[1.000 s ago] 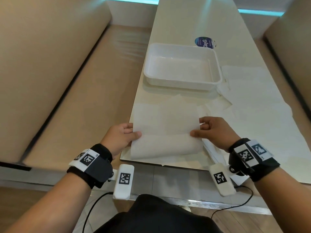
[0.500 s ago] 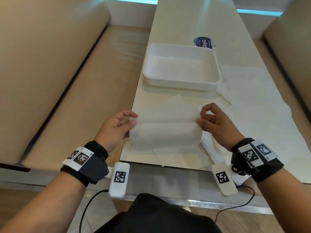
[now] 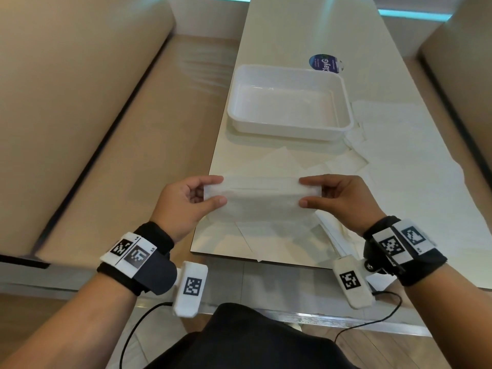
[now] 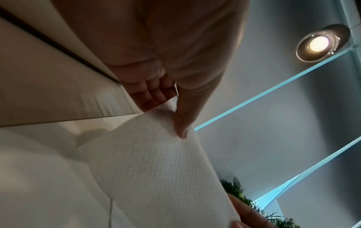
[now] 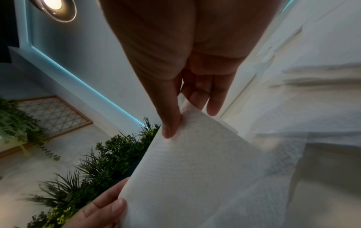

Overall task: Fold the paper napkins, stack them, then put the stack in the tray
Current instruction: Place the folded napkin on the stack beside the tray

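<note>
A white paper napkin hangs folded over above the near end of the table. My left hand pinches its left edge between thumb and fingers; my right hand pinches the right edge the same way. The wrist views show each thumb on the embossed napkin. The white plastic tray stands farther back on the table, holding nothing. More unfolded napkins lie spread to the right of it.
Another napkin sheet lies flat under my hands near the table's front edge. A thin pile of napkins sits by my right wrist. A blue round sticker is behind the tray. Beige bench seats flank the table.
Both hands have lifted the napkin's near edge up and away from me, doubling it over; it now hangs folded between the two pinches, higher and farther from the table edge.
</note>
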A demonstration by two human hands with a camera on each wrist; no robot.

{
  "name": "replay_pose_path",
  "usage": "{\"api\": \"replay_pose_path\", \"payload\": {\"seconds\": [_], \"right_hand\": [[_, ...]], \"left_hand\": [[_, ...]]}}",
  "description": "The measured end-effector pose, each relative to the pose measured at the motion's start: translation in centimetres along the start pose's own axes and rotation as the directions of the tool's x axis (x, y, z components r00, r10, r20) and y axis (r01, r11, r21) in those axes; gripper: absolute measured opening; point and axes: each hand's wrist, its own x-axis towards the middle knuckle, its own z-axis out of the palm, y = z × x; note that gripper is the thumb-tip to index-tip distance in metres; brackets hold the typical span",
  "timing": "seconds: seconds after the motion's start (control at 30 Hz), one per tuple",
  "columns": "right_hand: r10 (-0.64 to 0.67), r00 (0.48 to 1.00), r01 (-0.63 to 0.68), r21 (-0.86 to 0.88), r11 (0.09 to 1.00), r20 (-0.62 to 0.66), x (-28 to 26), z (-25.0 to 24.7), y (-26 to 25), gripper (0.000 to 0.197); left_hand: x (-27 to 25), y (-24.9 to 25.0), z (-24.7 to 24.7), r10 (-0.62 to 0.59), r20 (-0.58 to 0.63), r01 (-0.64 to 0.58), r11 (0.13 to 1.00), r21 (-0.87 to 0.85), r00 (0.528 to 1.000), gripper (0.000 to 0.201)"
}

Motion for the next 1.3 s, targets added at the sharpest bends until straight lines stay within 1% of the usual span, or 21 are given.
{"api": "replay_pose_path", "payload": {"seconds": [0.13,0.2,0.3,0.37,0.43,0.5,0.57,0.6,0.63,0.7,0.77,0.83,0.87,0.97,1.07,1.13,1.17,1.2,1.23,1.27,1.3], "right_hand": [[-0.027,0.999,0.027,-0.015,1.0,-0.039,0.0,0.1,0.0,0.028],[-0.04,0.998,0.038,-0.033,0.999,-0.055,0.0,-0.1,-0.1,0.023],[-0.036,0.996,0.033,-0.04,0.999,-0.08,-0.1,-0.3,0.0,0.016],[-0.037,0.997,0.029,-0.113,0.993,-0.069,-0.1,-0.6,0.1,0.014],[-0.018,0.999,0.015,-0.11,0.994,-0.028,-0.3,-0.8,-0.2,0.014],[0.011,0.999,-0.011,-0.017,1.0,0.044,-0.4,-1.1,-0.7,0.017],[0.032,0.996,-0.037,0.055,0.998,0.089,-0.5,-1.2,-1.0,0.015],[0.049,0.995,-0.055,0.053,0.997,0.092,-0.4,-1.3,-1.0,0.015],[0.077,0.993,-0.079,0.021,0.997,0.09,-0.1,-1.3,-0.8,0.017],[0.163,0.982,-0.153,-0.108,0.982,0.092,0.5,-1.0,-0.1,0.024],[0.245,0.965,-0.221,-0.213,0.952,0.093,1.2,-0.4,0.8,0.029],[0.282,0.956,-0.245,-0.315,0.917,0.079,1.7,0.5,1.4,0.032],[0.284,0.956,-0.239,-0.369,0.898,0.073,1.9,0.9,1.7,0.032],[0.277,0.96,-0.223,-0.483,0.846,0.041,2.2,1.7,1.9,0.033],[0.299,0.954,-0.253,-0.549,0.797,-0.004,2.2,2.1,1.8,0.037],[0.247,0.968,-0.218,-0.649,0.729,-0.048,1.9,2.3,1.4,0.045],[0.185,0.981,-0.173,-0.7,0.693,-0.059,1.6,2.5,1.0,0.047],[0.103,0.993,-0.107,-0.731,0.674,-0.051,1.3,2.8,0.6,0.046],[0.016,1.0,-0.025,-0.745,0.666,-0.019,0.9,3.4,0.1,0.044],[-0.056,0.998,0.067,-0.753,0.655,0.039,0.5,4.1,-0.4,0.042],[-0.089,0.988,0.151,-0.762,0.629,0.123,0.1,4.9,-0.7,0.043]], "left_hand": [[0.1,0.0,0.1,0.003,-0.048,-0.002,1.0,0.022,0.999,0.023],[0.2,0.0,0.1,0.044,-0.046,-0.04,0.996,0.084,0.998,0.016],[0.3,0.3,0.0,0.101,-0.04,-0.094,0.984,0.153,0.994,0.012],[0.3,0.5,-0.4,0.088,-0.019,-0.083,0.981,0.173,0.996,0.012],[0.2,0.8,-0.8,0.041,0.047,-0.047,0.99,0.13,0.998,0.013],[0.0,1.3,-0.8,-0.009,0.114,0.008,1.0,0.007,0.993,0.014],[-0.2,1.7,-0.7,-0.033,0.128,0.043,0.996,-0.076,0.991,0.013],[-0.2,1.7,-0.6,-0.051,0.118,0.062,0.994,-0.092,0.992,0.013],[-0.2,1.5,-0.5,-0.073,0.104,0.083,0.992,-0.09,0.992,0.012],[0.0,0.7,-0.4,-0.133,0.078,0.136,0.99,-0.04,0.988,0.01],[0.5,-0.5,-0.3,-0.2,0.062,0.196,0.978,0.069,0.978,0.009],[0.8,-1.4,0.1,-0.228,0.04,0.214,0.953,0.216,0.973,0.01],[0.9,-1.7,0.3,-0.216,0.022,0.2,0.936,0.288,0.976,0.01],[1.2,-2.2,0.8,-0.127,-0.016,0.12,0.88,0.46,0.992,0.012],[1.3,-2.4,0.9,-0.104,-0.024,0.1,0.823,0.559,0.994,0.016],[1.2,-2.4,0.9,-0.077,-0.035,0.082,0.781,0.619,0.996,0.023],[1.1,-2.2,1.0,-0.037,-0.038,0.053,0.753,0.656,0.999,0.026],[0.9,-2.0,1.2,0.029,-0.028,-0.002,0.729,0.685,0.999,0.028],[0.6,-1.7,1.4,0.113,0.007,-0.086,0.713,0.696,0.994,0.028],[0.3,-1.3,1.9,0.19,0.076,-0.189,0.694,0.695,0.979,0.028],[0.0,-1.1,2.5,0.232,0.182,-0.293,0.662,0.69,0.955,0.03]]}}
